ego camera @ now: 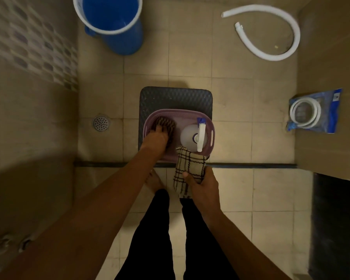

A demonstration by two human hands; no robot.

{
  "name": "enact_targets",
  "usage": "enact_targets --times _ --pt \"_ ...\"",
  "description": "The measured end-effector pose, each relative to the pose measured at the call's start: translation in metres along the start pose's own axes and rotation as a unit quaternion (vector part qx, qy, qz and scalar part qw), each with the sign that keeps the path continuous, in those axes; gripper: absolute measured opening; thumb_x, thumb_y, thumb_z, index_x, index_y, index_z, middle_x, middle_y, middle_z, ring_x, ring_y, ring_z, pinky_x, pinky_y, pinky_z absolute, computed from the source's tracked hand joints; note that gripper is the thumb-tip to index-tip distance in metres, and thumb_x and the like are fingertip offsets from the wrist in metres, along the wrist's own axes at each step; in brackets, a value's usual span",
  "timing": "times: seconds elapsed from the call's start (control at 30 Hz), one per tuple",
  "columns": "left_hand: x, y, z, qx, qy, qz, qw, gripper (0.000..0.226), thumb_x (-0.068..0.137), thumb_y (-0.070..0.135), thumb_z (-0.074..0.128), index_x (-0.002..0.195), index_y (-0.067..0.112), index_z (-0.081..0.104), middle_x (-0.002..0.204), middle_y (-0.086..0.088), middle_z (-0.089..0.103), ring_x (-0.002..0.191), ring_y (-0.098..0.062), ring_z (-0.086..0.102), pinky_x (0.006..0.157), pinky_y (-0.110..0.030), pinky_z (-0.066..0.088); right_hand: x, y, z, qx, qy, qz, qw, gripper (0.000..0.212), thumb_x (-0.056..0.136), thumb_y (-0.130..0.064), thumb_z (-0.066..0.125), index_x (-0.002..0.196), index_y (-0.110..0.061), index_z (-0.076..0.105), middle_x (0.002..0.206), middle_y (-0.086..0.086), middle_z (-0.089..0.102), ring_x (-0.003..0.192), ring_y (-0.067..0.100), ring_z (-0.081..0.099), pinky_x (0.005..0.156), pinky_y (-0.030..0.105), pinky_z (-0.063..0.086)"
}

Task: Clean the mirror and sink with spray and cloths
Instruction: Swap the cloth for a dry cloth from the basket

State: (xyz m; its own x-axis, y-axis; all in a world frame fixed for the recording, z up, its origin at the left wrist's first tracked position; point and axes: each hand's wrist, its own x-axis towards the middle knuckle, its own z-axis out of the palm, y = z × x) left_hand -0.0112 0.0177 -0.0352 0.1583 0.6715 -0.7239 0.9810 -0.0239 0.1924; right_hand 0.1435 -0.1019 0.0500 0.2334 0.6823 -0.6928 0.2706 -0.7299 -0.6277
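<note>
- Right hand (203, 185) grips a folded cream plaid cloth (187, 170), held just over the basket's near rim.
- Left hand (157, 138) is down in the purple basket (209, 147), fingers on a dark striped cloth (166, 123); can't tell if grip is closed.
- Spray bottle (192, 136) lies in the basket, right side, untouched.
- Basket sits on a dark stool (176, 98).
- Progress est.: supply pickup only; mirror and sink not in view, cleaning likely all left.
- Packaged hose (315, 112) at right wall: print unreadable. No other legible text.

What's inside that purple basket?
A dark cloth under the left hand and a spray bottle. The basket floor beneath them is hidden.
</note>
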Motion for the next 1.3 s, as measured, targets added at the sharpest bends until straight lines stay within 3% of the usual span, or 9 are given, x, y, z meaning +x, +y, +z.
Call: enact_targets --times 0.13,0.3,0.47,0.67,0.83,1.07,1.13,1.2,1.3 --pt "-0.045 -0.001 -0.015 -0.182 0.134 0.011 0.974 0.056 0.089 0.008 0.059 0.142 0.005 0.043 0.136 -0.021 0.049 0.110 -0.040 0.058 0.090 -0.047 0.051 -0.014 -0.028 0.002 -0.003 0.004 -0.040 0.999 0.034 0.083 -0.029 0.072 0.109 -0.031 0.051 0.106 -0.010 0.064 0.105 0.014 0.062 0.093 0.040 0.052" --pt "-0.137 0.013 -0.051 -0.403 0.312 -0.018 0.860 0.033 0.098 0.005 0.047 0.128 0.009 0.061 0.119 -0.010 0.066 0.104 -0.023 0.063 0.091 -0.034 0.051 -0.035 -0.080 0.007 -0.002 0.009 -0.101 0.995 0.037 0.085 -0.028 0.071 0.117 -0.019 0.054 0.109 -0.006 0.066 0.102 0.012 0.064 0.087 0.031 0.055" --pt "-0.192 0.022 -0.076 -0.611 0.242 0.055 0.752 0.040 0.093 0.045 0.053 0.121 0.020 0.067 0.104 0.002 0.073 0.098 -0.014 0.069 0.088 -0.035 0.056 -0.061 -0.135 0.015 -0.040 0.003 -0.215 0.976 0.021 0.089 -0.014 0.065 0.107 -0.019 0.055 0.091 -0.017 0.061 0.083 -0.008 0.059 0.071 0.008 0.049" --pt "-0.209 0.018 -0.112 -0.742 0.233 0.010 0.629 0.013 0.092 0.011 0.066 0.103 0.012 0.072 0.095 -0.005 0.076 0.092 -0.018 0.072 0.079 -0.025 0.054 -0.083 -0.161 0.022 -0.126 -0.057 -0.302 0.943 0.033 0.087 -0.018 0.066 0.118 -0.022 0.053 0.109 -0.006 0.065 0.100 0.006 0.061 0.081 0.020 0.051" --pt "-0.238 0.012 -0.129 -0.795 0.229 -0.047 0.560 0.026 0.100 0.017 0.050 0.089 0.010 0.073 0.083 -0.003 0.074 0.078 -0.013 0.068 0.072 -0.028 0.051 -0.091 -0.180 0.014 -0.128 -0.119 -0.342 0.923 0.026 0.083 -0.035 0.071 0.105 -0.028 0.059 0.105 -0.009 0.063 0.099 0.007 0.059 0.084 0.025 0.049" --pt "-0.282 0.020 -0.134 -0.915 0.210 -0.022 0.345 0.044 0.098 0.026 0.035 0.120 0.003 0.066 0.102 -0.015 0.075 0.088 -0.026 0.073 0.073 -0.035 0.057 -0.099 -0.208 -0.008 -0.104 -0.156 -0.362 0.913 0.024 0.084 -0.023 0.073 0.100 -0.022 0.055 0.085 -0.019 0.057 0.077 -0.005 0.055 0.065 0.007 0.041" --pt "-0.303 0.025 -0.132 -0.914 0.222 0.002 0.339 0.038 0.099 0.025 0.040 0.114 0.005 0.068 0.100 -0.015 0.076 0.084 -0.027 0.074 0.066 -0.035 0.060 -0.100 -0.216 -0.014 -0.120 -0.181 -0.384 0.897 0.024 0.085 -0.018 0.072 0.103 -0.017 0.056 0.084 -0.020 0.056 0.072 -0.010 0.051 0.060 0.003 0.039" --pt "-0.319 0.032 -0.129 -0.888 0.258 0.002 0.380 0.024 0.097 0.019 0.051 0.107 0.009 0.070 0.100 -0.014 0.076 0.085 -0.026 0.075 0.065 -0.035 0.060 -0.102 -0.222 -0.015 -0.135 -0.198 -0.405 0.882 0.027 0.085 -0.018 0.072 0.108 -0.013 0.059 0.089 -0.013 0.059 0.075 -0.008 0.053 0.060 0.003 0.038" --pt "-0.338 0.037 -0.116 -0.865 0.310 -0.028 0.394 0.018 0.094 0.011 0.057 0.108 0.010 0.068 0.101 -0.012 0.076 0.089 -0.025 0.074 0.073 -0.037 0.061 -0.110 -0.222 -0.012 -0.161 -0.236 -0.411 0.866 0.036 0.085 -0.023 0.072 0.116 -0.010 0.058 0.102 -0.004 0.062 0.090 0.009 0.059 0.068 0.014 0.042"
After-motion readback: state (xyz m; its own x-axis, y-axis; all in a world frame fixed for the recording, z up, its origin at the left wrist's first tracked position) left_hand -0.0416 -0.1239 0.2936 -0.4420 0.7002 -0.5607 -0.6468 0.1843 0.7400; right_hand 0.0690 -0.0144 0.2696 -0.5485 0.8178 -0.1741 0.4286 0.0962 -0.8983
